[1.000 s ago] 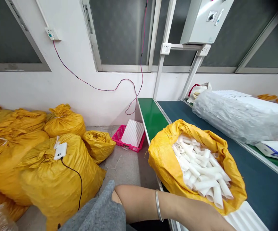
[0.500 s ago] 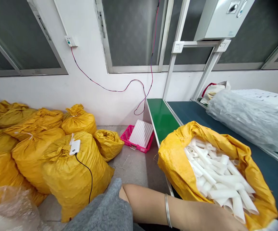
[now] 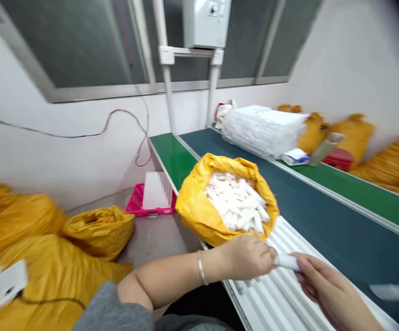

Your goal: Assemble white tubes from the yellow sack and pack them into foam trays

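A short white tube (image 3: 288, 262) spans the gap between my two hands above a white ridged tray (image 3: 275, 299). My left hand (image 3: 249, 257), with a silver bangle at the wrist, is closed at the tube's left end. Thumb and fingers of my right hand (image 3: 323, 278) pinch its other end. Just beyond my left hand, a yellow sack (image 3: 196, 202) stands with its mouth rolled down, full of loose white tubes (image 3: 236, 200). Its near rim is close to my knuckles.
The dark green conveyor belt (image 3: 323, 220) runs past the tray, with a blurred pale object (image 3: 394, 292) on it. A plastic-wrapped white stack (image 3: 263, 128) lies across the belt. At left are yellow sacks (image 3: 96, 234) and a pink basket (image 3: 137, 200) on the floor.
The view has swung right, bringing the tray and my right hand into sight. My left hand has moved from beside the sack's near edge to the white tube over the tray.
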The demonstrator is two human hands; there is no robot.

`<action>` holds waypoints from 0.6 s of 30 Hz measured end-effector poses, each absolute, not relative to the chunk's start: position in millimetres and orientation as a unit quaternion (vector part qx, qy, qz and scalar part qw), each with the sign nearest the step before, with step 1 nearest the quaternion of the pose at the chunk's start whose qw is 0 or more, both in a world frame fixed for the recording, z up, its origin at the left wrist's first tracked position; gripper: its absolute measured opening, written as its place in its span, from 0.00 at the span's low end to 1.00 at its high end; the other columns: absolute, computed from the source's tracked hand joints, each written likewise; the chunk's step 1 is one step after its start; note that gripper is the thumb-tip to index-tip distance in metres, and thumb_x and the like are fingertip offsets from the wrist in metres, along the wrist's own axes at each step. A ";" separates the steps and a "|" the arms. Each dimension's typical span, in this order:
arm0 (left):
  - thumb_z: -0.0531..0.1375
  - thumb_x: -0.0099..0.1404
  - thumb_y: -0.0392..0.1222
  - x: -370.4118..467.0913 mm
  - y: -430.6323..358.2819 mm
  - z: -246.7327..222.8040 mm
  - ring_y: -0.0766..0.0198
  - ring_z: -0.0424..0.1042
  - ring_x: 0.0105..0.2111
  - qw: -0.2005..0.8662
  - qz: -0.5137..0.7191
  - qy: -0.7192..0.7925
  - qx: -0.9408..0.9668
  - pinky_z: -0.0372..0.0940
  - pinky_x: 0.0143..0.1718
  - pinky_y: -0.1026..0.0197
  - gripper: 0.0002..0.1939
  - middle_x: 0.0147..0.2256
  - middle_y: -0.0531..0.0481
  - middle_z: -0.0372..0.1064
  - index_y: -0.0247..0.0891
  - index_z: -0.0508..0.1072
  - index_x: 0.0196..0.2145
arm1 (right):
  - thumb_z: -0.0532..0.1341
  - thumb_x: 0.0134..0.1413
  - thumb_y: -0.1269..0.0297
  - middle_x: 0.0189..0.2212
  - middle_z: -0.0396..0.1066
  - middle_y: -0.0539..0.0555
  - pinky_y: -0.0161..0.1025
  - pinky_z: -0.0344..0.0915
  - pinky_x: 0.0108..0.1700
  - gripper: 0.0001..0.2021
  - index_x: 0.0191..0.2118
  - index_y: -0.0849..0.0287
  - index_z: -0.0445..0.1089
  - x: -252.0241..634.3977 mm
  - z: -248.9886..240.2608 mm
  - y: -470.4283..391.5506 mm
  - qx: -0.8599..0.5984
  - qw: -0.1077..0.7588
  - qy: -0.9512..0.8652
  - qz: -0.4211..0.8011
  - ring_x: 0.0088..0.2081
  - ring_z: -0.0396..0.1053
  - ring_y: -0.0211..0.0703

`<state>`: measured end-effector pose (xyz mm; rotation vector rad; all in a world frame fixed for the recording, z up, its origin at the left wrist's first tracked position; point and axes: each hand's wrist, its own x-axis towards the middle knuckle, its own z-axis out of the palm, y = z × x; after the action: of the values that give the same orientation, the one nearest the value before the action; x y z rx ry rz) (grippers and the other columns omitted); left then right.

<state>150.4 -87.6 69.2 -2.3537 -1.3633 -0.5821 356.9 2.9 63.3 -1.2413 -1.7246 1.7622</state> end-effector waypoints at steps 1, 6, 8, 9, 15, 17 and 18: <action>0.47 0.70 0.42 149.1 -87.1 67.8 0.61 0.68 0.26 0.185 -0.198 -0.478 -0.835 0.63 0.27 0.59 0.14 0.25 0.48 0.65 0.30 0.67 0.36 | 0.65 0.43 0.42 0.18 0.61 0.47 0.29 0.53 0.18 0.25 0.36 0.62 0.68 349.8 70.7 -1.5 -0.446 0.179 -0.572 0.665 0.18 0.55 0.31; 0.49 0.69 0.40 146.8 -86.2 58.8 0.59 0.69 0.27 0.152 -0.171 -0.486 -0.843 0.65 0.27 0.59 0.11 0.27 0.47 0.67 0.29 0.66 0.41 | 0.66 0.42 0.45 0.16 0.56 0.44 0.27 0.43 0.16 0.23 0.26 0.61 0.62 328.6 75.1 -5.5 -0.450 0.149 -0.472 0.743 0.16 0.46 0.25; 0.51 0.68 0.41 146.4 -85.9 58.2 0.58 0.70 0.28 0.119 -0.175 -0.500 -0.840 0.66 0.28 0.58 0.12 0.28 0.45 0.68 0.29 0.67 0.40 | 0.64 0.45 0.43 0.17 0.60 0.46 0.27 0.46 0.16 0.23 0.28 0.62 0.64 329.5 69.3 -3.8 -0.438 0.143 -0.494 0.737 0.16 0.49 0.26; 0.52 0.68 0.41 146.0 -85.7 59.2 0.57 0.70 0.29 0.106 -0.180 -0.506 -0.837 0.66 0.28 0.57 0.11 0.28 0.45 0.69 0.29 0.68 0.40 | 0.62 0.47 0.42 0.19 0.62 0.47 0.28 0.49 0.17 0.24 0.31 0.63 0.66 331.0 67.1 -2.7 -0.427 0.146 -0.519 0.726 0.16 0.52 0.28; 0.54 0.67 0.40 142.0 -84.2 75.2 0.59 0.72 0.34 -0.009 -0.220 -0.537 -0.814 0.68 0.35 0.60 0.09 0.33 0.45 0.72 0.33 0.69 0.41 | 0.56 0.58 0.50 0.38 0.70 0.56 0.40 0.67 0.38 0.22 0.54 0.58 0.64 341.8 70.1 5.5 -0.290 0.232 -0.763 0.528 0.35 0.67 0.40; 0.54 0.67 0.40 140.5 -83.3 80.1 0.59 0.73 0.37 -0.084 -0.241 -0.540 -0.802 0.67 0.39 0.59 0.09 0.36 0.45 0.73 0.35 0.70 0.42 | 0.56 0.60 0.57 0.43 0.69 0.57 0.41 0.66 0.41 0.16 0.51 0.57 0.66 344.5 73.2 7.4 -0.255 0.247 -0.813 0.462 0.39 0.67 0.42; 0.53 0.68 0.40 140.1 -82.9 82.0 0.58 0.72 0.39 -0.113 -0.253 -0.538 -0.796 0.67 0.42 0.58 0.11 0.38 0.44 0.73 0.35 0.70 0.44 | 0.55 0.60 0.59 0.43 0.70 0.58 0.41 0.66 0.41 0.14 0.50 0.57 0.66 345.6 74.7 8.0 -0.241 0.252 -0.827 0.441 0.40 0.67 0.42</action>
<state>140.1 -82.9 82.0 -2.6996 -1.8234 -0.8571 345.6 8.0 74.7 -0.6565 -2.2506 1.1986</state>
